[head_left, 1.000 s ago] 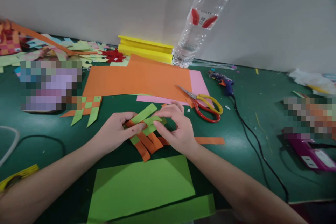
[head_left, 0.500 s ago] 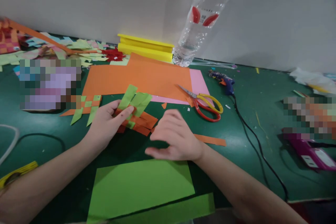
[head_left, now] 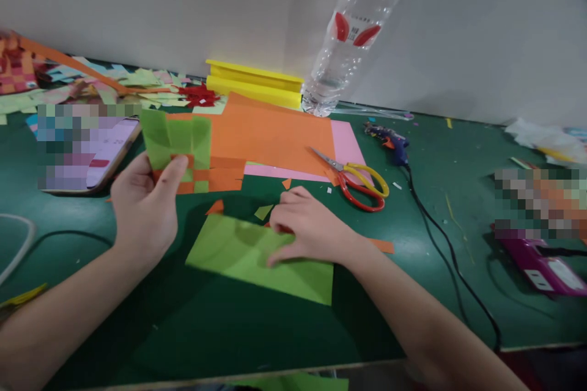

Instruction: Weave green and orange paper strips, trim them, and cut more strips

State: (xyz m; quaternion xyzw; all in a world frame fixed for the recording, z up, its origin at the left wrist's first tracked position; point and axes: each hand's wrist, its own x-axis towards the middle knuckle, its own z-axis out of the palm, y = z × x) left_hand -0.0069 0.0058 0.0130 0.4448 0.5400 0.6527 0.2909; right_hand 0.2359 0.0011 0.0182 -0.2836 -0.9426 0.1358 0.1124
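Now, on the worktop (head_left: 257,336), the orange sheet (head_left: 270,134) lies behind. Nearer, my right hand (head_left: 316,226), thumb and fingers (head_left: 287,217) apart, covers part of the green sheet (head_left: 243,250). Woven paper (head_left: 197,159), clamped in my left hand (head_left: 147,214), hides some orange; scissors (head_left: 342,168) lie rightward. Compared with before, the green sheet lies farther from me, the woven paper more left.

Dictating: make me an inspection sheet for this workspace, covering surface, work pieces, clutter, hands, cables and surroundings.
Surface: dark green tabletop.
Work pieces: woven paper piece, green and orange, held up; green sheet on the tabletop; scissors, tips over the orange sheet.
Clutter: paper strips heaped at far left; orange scrap by the green sheet.
Hands: left hand grips the woven paper piece; right hand over the green sheet, grip unclear.
Cables: black cable from the glue gun.
Surroundings: clear bottle before a pale wall.
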